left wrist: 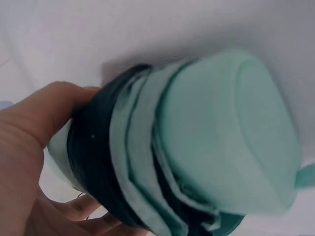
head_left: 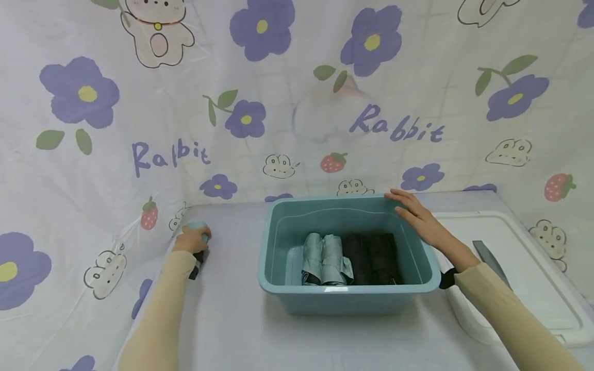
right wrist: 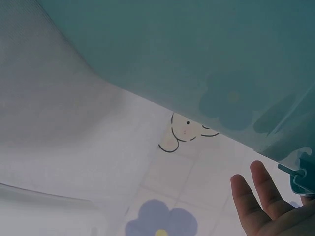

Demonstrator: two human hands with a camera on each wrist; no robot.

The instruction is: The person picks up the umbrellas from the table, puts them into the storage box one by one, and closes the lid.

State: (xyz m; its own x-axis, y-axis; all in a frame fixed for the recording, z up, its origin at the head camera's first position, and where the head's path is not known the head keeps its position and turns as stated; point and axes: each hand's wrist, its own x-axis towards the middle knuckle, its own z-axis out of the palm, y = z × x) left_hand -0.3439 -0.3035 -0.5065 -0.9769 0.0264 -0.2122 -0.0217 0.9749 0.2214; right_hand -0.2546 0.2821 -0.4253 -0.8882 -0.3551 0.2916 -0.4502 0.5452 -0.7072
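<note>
A teal plastic bin [head_left: 278, 242] stands in the middle of the table. Inside it lie a folded grey-green umbrella [head_left: 325, 257] and a folded black umbrella [head_left: 376, 255] side by side. My left hand [head_left: 190, 240] grips another folded mint-green umbrella [left wrist: 216, 152] at the table's left edge, fingers curled round its dark middle. My right hand [head_left: 415, 214] rests with straight fingers on the bin's far right rim; the right wrist view shows the bin wall [right wrist: 197, 59] from outside, with the fingertips [right wrist: 256, 196] below it.
A white lid or tray [head_left: 524, 257] with a grey strip lies to the right of the bin. A flower-and-rabbit printed cloth [head_left: 297, 103] covers the table and hangs as a backdrop close behind.
</note>
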